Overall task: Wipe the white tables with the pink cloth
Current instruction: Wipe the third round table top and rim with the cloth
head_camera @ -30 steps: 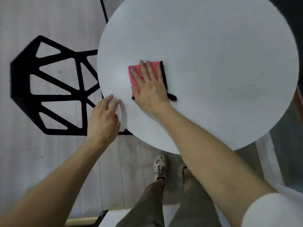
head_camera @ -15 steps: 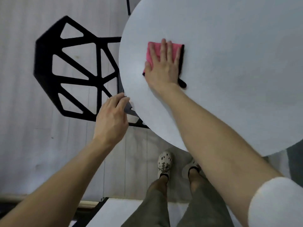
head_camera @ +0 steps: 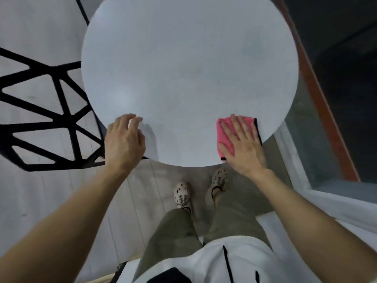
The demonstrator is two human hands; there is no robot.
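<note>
A round white table [head_camera: 187,68] fills the upper middle of the head view. The pink cloth [head_camera: 223,135], edged in black, lies flat on the table's near right rim. My right hand [head_camera: 243,146] presses down on it with straight, spread fingers. My left hand [head_camera: 124,141] rests on the table's near left edge, fingers loosely bent, holding nothing.
A black wire-frame chair [head_camera: 47,119] stands on the pale floor left of the table. A dark glass panel with a red-brown rail [head_camera: 326,99] runs along the right. My feet [head_camera: 182,194] stand just below the table's near rim.
My right hand slid the pink cloth from the table's left part to its near right rim. The view shifted so the table sits more centred; my left hand now rests on the rim.
</note>
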